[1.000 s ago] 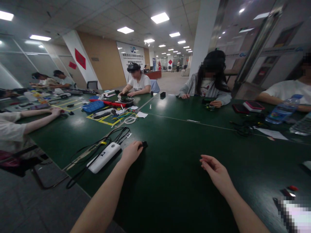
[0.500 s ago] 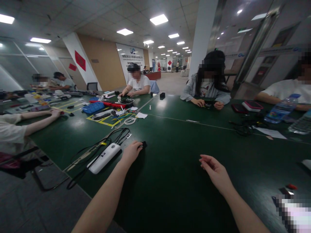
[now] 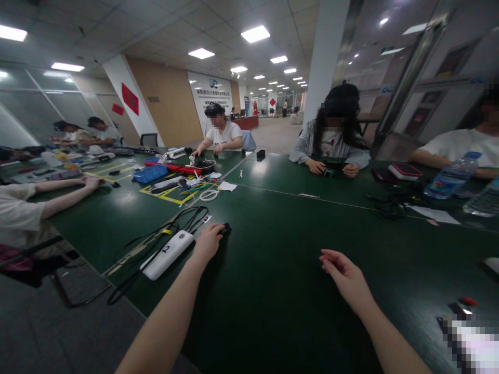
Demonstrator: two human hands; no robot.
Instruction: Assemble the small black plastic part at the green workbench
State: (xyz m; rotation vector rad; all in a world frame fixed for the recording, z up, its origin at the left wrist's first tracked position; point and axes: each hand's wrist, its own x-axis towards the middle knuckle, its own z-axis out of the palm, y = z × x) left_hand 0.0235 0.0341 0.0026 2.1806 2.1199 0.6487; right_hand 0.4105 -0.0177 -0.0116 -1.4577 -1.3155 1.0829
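Observation:
My left hand is closed on a small black object at the tabletop, left of the middle. Its kind cannot be made out, and my fingers hide part of it. Just left of that hand lies a white power bank-like block marked "2", with black cables looped around and behind it. My right hand rests on the green table, side down. It holds nothing, its fingers loosely bent and the thumb a little apart from them.
Beyond my left hand are a white cable coil, a paper slip and a blue basket. Co-workers sit around the table. To the right stand water bottles near black cables. A blurred-out bright screen lies lower right.
My left hand has shifted slightly left and away from me with the small black object. My right hand stays put. The co-worker opposite on the right has moved a dark object in their hands.

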